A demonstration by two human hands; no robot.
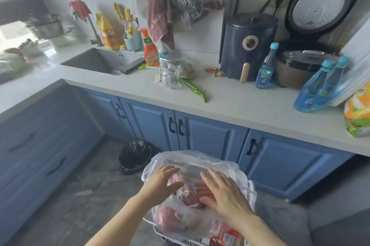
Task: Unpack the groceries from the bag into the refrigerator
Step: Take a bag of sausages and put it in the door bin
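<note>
Two bare hands reach into a thin white plastic bag that sits in a white wire rack low in the view, in front of the blue cabinets. The left hand lies flat on the left of the bag's mouth, fingers spread wide and gripping nothing. The right hand rests palm down, its fingertips pressed on a pack of pink sausages; the fingers are extended and slightly apart, not closed around anything. Beside the sausages is raw red meat in clear wrap, and nearer the camera a lump of reddish produce in a thin clear bag. A red packet with a white label shows at the bottom edge (its print is too blurred to read).

On the countertop above, an orange spray bottle carries the word "Muscle" on its label. A maroon towel hanging from the wall has pale stitched lettering that cannot be made out. Three blue bottles with turquoise caps stand on the counter, one by a dark blue air fryer and two further right; their labels are illegible. A long green chilli lies near the counter's front edge. An open rice cooker is at the back right, and a lined black bin stands on the floor.
</note>
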